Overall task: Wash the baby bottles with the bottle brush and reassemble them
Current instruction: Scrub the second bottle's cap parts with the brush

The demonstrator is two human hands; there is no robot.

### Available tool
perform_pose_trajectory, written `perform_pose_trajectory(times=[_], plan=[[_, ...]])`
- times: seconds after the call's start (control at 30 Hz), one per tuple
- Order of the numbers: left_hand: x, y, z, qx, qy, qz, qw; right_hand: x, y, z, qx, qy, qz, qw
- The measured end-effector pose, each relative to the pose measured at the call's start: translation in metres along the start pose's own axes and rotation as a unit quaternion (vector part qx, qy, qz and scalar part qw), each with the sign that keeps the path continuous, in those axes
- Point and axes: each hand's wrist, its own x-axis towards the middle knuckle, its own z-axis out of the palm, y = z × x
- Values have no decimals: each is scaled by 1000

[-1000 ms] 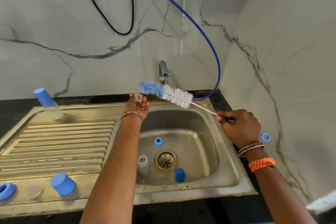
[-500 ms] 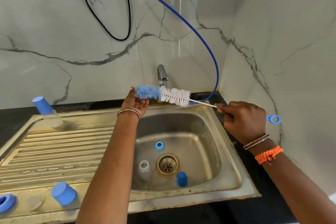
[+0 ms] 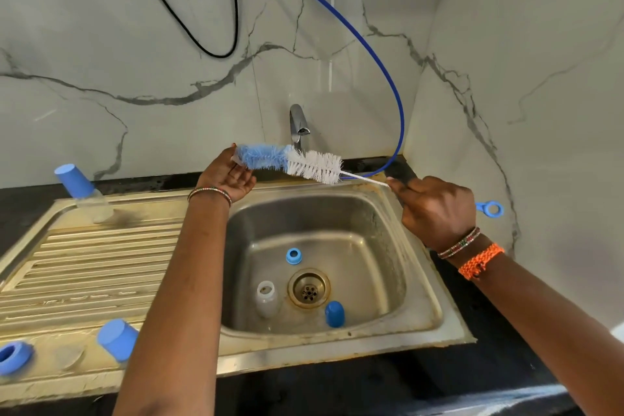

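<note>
Near edge of the drainboard (image 3: 84, 267), left corner: blue collar ring (image 3: 13, 356), then a blue cap (image 3: 117, 339) tipped on its side just right of it. In the sink basin (image 3: 388, 267), around the drain (image 3: 308, 288): clear bottle body (image 3: 266, 299) upright left of it, blue cap (image 3: 334, 314) front right, small blue ring (image 3: 293, 256) behind. Far left corner of the drainboard: a capped bottle (image 3: 81, 191), tilted.

Above the basin's far rim, under the tap (image 3: 297, 127): bottle brush (image 3: 290, 164), roughly level. Right hand (image 3: 435, 209) fingers curled round the thin white wire stem; blue loop end (image 3: 490, 209) sticks out past the hand. Left hand (image 3: 229, 176) palm up, fingers loosely cupped under the blue bristle tip, with a small clear part against the palm; can't tell if it's pinched.

Handling guess: brush light, bristles soft, wire stem bendy, so grip close to the bristles for control. Bottle parts light, hard plastic, slippery if wet; take the body round its middle.
</note>
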Motion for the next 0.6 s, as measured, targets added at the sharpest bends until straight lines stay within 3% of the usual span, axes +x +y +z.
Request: perform_pose_trajectory(times=[0.17,0.37,0.43,0.47,0.5,0.53,0.6], plan=[[0,0,4,-2,8,16,1000,-3,-4,2,38,-31,28,998],[5,-7,6,86,7,37,996,3,-2,-5,-20,22,-25,999],[5,-13,6,86,-7,21,996,10,-6,-9,-5,-9,28,1000],[6,-15,5,64,-18,17,998,14,-9,-9,46,-66,99,992],[8,-17,3,31,-33,17,999,19,-12,-11,143,-160,194,957],[10,-19,0,-2,-47,19,999,25,-13,-11,270,-256,295,880],[12,-23,-4,-56,-82,31,995,25,-10,-5,464,-409,451,643]])
